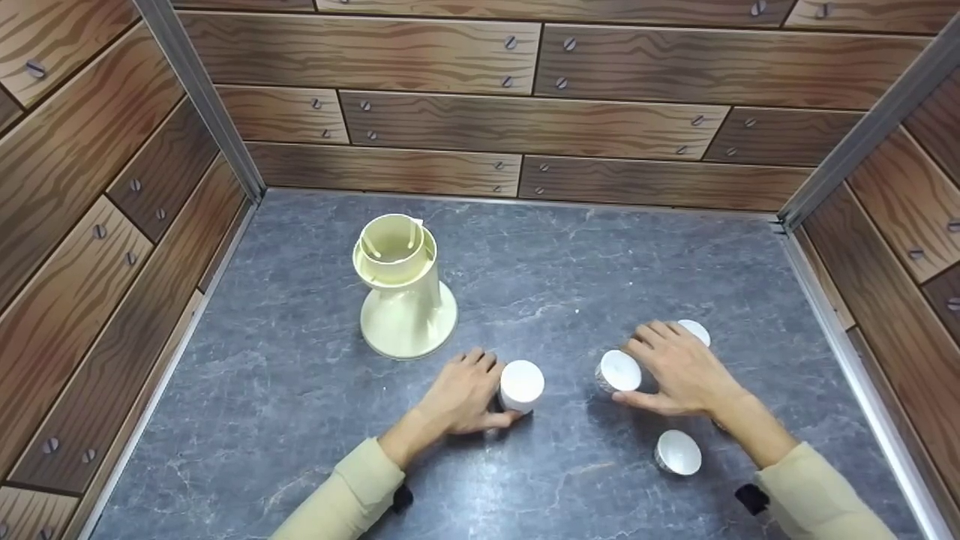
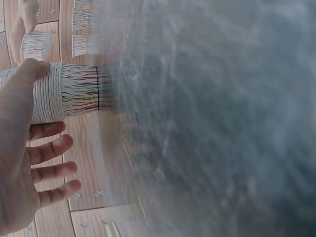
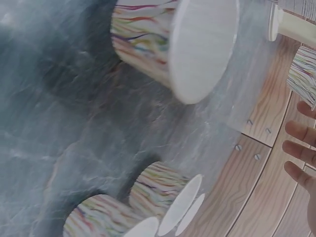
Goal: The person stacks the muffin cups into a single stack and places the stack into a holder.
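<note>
Nested paper cups (image 1: 521, 386) stand in a stack at the front middle, held by my left hand (image 1: 461, 394) between thumb and index finger. Many white rims sit over a wavy-striped lower cup (image 2: 80, 89) in the left wrist view; the other left fingers spread free. My right hand (image 1: 679, 371) grips a single paper cup (image 1: 618, 372) with thumb and fingertips at its sides. In the right wrist view that striped cup (image 3: 303, 74) is cut off by the frame edge. Nearer the front stands another paper cup (image 1: 678, 453), below the right hand.
A pale yellow stand (image 1: 405, 322) with a round base and open tube top is left of centre. One more paper cup (image 1: 695, 331) shows behind the right hand. Wood-patterned walls (image 1: 480, 120) enclose the grey marbled table (image 1: 300, 420) at back and sides.
</note>
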Demonstrator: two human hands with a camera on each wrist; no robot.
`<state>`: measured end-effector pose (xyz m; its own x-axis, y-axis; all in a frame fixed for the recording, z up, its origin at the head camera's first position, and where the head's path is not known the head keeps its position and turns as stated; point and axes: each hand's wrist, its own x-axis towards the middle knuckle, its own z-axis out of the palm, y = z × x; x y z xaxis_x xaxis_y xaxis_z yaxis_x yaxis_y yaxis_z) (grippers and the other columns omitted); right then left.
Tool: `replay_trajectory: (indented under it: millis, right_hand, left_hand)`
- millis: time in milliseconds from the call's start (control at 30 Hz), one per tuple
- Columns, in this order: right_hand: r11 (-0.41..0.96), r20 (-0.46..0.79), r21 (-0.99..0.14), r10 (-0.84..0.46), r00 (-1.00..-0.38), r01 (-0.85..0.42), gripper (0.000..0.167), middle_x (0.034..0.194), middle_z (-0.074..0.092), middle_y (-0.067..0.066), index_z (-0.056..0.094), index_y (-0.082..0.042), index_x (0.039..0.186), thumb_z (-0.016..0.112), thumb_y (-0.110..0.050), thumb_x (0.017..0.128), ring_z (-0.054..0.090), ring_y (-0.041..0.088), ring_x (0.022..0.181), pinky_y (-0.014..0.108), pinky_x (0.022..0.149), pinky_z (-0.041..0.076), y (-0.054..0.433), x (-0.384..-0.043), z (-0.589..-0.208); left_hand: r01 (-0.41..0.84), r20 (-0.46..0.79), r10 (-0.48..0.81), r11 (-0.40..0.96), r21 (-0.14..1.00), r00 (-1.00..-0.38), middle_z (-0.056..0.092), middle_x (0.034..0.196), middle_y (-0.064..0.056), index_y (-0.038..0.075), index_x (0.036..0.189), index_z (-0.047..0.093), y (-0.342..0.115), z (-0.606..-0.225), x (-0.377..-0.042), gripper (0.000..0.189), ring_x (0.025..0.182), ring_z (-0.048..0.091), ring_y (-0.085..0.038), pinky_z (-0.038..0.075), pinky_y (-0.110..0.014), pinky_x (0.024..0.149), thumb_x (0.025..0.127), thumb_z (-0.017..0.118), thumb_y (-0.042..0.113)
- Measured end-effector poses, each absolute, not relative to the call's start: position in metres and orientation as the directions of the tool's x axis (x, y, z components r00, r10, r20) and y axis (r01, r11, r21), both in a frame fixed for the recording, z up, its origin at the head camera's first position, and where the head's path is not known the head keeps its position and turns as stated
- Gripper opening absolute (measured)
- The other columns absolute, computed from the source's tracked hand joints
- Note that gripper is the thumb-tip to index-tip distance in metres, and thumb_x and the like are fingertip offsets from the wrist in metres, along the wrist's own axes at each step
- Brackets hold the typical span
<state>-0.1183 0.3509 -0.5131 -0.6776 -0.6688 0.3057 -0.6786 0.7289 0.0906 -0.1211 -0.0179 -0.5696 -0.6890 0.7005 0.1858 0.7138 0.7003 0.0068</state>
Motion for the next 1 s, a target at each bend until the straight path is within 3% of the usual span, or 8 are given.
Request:
replay_trajectory:
  millis: [300, 667, 1000]
  right_hand:
    - [0.708, 0.333, 0.091, -0.685, -0.649, -0.7, 0.068, 0.1, 0.065, 0.004, 0.071, -0.016, 0.11, 0.066, -0.078, 0.084, 0.062, 0.026, 0.095, 0.043, 0.085, 0.051, 0.337, -0.12, -0.503]
    - [0.692, 0.336, 0.074, -0.695, -0.635, -0.718, 0.063, 0.099, 0.065, 0.001, 0.071, -0.018, 0.11, 0.078, -0.07, 0.076, 0.06, 0.022, 0.093, 0.041, 0.083, 0.05, 0.32, -0.119, -0.496]
    - [0.677, 0.353, 0.069, -0.703, -0.617, -0.733, 0.062, 0.101, 0.065, 0.001, 0.071, -0.018, 0.113, 0.076, -0.07, 0.078, 0.062, 0.022, 0.095, 0.042, 0.087, 0.052, 0.3, -0.117, -0.488]
  left_hand:
    - [0.71, 0.189, 0.698, 0.704, -0.003, -0.691, 0.071, 0.12, -0.006, 0.013, 0.127, 0.065, -0.019, -0.569, -0.12, 0.074, 0.108, 0.064, -0.023, 0.058, -0.039, 0.089, 0.088, 0.061, 0.075]
    - [0.719, 0.212, 0.703, 0.695, -0.004, -0.679, 0.071, 0.117, -0.005, 0.013, 0.126, 0.065, -0.019, -0.57, -0.12, 0.074, 0.106, 0.064, -0.022, 0.058, -0.038, 0.089, 0.088, 0.061, 0.075]
    - [0.714, 0.212, 0.699, 0.7, -0.006, -0.683, 0.071, 0.117, -0.006, 0.013, 0.126, 0.065, -0.019, -0.57, -0.12, 0.074, 0.106, 0.064, -0.022, 0.058, -0.037, 0.088, 0.088, 0.061, 0.076]
